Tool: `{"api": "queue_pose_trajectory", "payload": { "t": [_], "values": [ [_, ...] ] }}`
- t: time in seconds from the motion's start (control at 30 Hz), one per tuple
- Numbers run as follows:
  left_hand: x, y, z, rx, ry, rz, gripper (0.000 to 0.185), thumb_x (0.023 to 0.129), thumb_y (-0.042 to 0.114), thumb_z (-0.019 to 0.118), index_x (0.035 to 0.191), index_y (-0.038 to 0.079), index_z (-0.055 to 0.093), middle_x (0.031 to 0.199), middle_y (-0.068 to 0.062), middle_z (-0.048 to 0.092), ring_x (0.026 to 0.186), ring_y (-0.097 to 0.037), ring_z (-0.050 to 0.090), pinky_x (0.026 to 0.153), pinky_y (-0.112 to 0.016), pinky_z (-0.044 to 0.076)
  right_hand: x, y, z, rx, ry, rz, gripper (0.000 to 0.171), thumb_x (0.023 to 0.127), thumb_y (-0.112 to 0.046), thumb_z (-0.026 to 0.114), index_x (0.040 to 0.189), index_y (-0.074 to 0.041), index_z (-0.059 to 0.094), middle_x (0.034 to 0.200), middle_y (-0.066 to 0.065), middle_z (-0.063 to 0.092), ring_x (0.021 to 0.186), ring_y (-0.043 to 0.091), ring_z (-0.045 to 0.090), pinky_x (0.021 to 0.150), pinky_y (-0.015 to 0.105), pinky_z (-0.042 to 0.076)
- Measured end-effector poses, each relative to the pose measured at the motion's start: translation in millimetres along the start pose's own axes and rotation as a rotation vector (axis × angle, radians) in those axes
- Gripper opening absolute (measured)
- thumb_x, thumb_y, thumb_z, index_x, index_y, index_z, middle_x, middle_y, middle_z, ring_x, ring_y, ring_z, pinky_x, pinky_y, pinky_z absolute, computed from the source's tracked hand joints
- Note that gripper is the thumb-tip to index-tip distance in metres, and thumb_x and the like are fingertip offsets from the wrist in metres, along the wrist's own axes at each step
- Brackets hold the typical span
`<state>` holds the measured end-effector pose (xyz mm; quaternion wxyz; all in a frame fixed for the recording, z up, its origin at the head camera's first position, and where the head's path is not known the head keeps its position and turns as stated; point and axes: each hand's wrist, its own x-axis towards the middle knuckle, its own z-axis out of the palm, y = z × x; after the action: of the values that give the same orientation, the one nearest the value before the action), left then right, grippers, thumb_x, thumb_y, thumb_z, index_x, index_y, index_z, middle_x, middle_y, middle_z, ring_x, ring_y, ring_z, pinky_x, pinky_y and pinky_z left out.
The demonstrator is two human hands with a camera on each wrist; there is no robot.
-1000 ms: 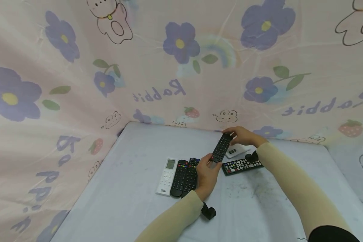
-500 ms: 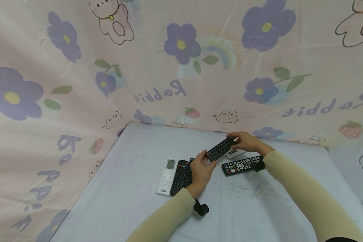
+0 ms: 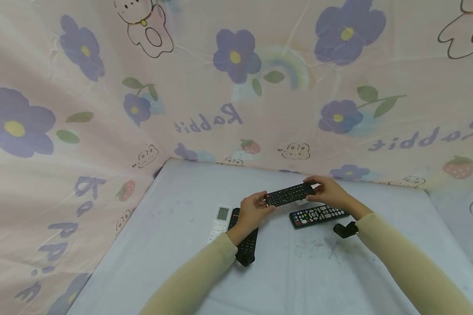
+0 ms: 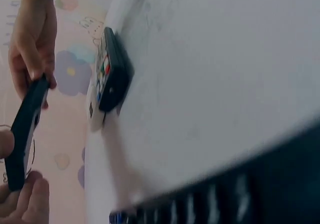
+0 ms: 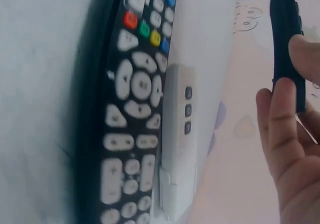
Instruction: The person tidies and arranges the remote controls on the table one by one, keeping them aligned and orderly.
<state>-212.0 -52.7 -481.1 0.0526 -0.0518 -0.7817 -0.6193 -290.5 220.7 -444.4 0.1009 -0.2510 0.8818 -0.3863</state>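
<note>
A black remote control (image 3: 289, 194) is held up between both hands, almost level, its button side facing the head camera. My left hand (image 3: 253, 213) pinches its left end, beside a red button. At the other end my right hand (image 3: 329, 193) grips it between thumb and fingers. Seen from the left wrist, the remote control (image 4: 26, 129) shows edge-on, well off the table. Below it lies a black remote with white and coloured buttons (image 3: 317, 215). A small white remote (image 5: 180, 134) with three dark buttons rests behind that one, mostly hidden in the head view.
Under my left forearm, a white remote with a display (image 3: 220, 223) and two black remotes (image 3: 249, 244) lie side by side, partly covered. The white table (image 3: 173, 205) meets a flowered curtain (image 3: 205, 100) at the back and left.
The held remote has turned from steeply slanted to nearly level. My left hand has shifted left, covering more of the row of remotes; my right hand has moved right and a little lower.
</note>
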Motion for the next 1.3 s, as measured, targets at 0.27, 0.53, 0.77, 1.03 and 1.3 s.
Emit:
{"api": "queue_pose_trajectory", "payload": {
  "t": [0.27,0.53,0.77,1.03,1.3],
  "values": [
    [18.7,-4.1,-32.8,0.112,-0.203,-0.031,0.053,0.086,0.012,0.072,0.136,0.007,0.054,0.133,-0.012,0.06,0.11,-0.021,0.066,0.084,-0.024,0.055,-30.1,-6.1,16.6,0.145,0.012,0.015,0.053,0.085,-0.011,0.072,0.133,-0.002,0.05,0.115,0.023,0.061,0.086,0.008,0.067,0.068,0.039,0.057],
    [35.0,-9.4,-54.5,0.302,-0.297,0.016,0.04,0.092,0.022,0.065,0.132,0.015,0.06,0.125,-0.002,0.066,0.106,-0.016,0.064,0.083,-0.025,0.054,-51.1,-24.0,44.6,0.208,-0.007,0.053,0.061,0.081,-0.018,0.078,0.134,-0.004,0.05,0.104,0.016,0.068,0.086,0.007,0.069,0.069,0.028,0.056],
    [48.6,-16.0,-58.9,0.315,-0.362,0.048,0.033,0.094,0.021,0.063,0.126,0.014,0.064,0.119,-0.002,0.068,0.104,-0.015,0.064,0.081,-0.024,0.054,-62.3,-46.5,74.8,0.203,0.098,0.06,0.062,0.076,-0.013,0.081,0.129,0.002,0.052,0.114,0.019,0.061,0.079,0.009,0.066,0.066,0.023,0.055],
    [52.2,-16.8,-53.8,0.324,-0.381,0.03,0.024,0.093,0.023,0.064,0.116,0.016,0.069,0.111,0.0,0.07,0.101,-0.014,0.062,0.083,-0.027,0.054,-75.3,-73.3,110.7,0.184,0.192,0.126,0.061,0.073,-0.009,0.082,0.126,-0.002,0.053,0.106,0.016,0.063,0.075,0.011,0.065,0.062,0.022,0.054],
    [59.2,-12.3,-46.3,0.409,-0.48,-0.034,0.023,0.095,0.022,0.061,0.116,0.022,0.07,0.115,0.003,0.069,0.108,-0.015,0.061,0.091,-0.035,0.051,-73.6,-84.2,133.5,0.171,0.189,0.144,0.054,0.07,-0.006,0.083,0.116,-0.007,0.056,0.096,0.01,0.062,0.067,0.008,0.063,0.057,0.023,0.052]
  ]
}}
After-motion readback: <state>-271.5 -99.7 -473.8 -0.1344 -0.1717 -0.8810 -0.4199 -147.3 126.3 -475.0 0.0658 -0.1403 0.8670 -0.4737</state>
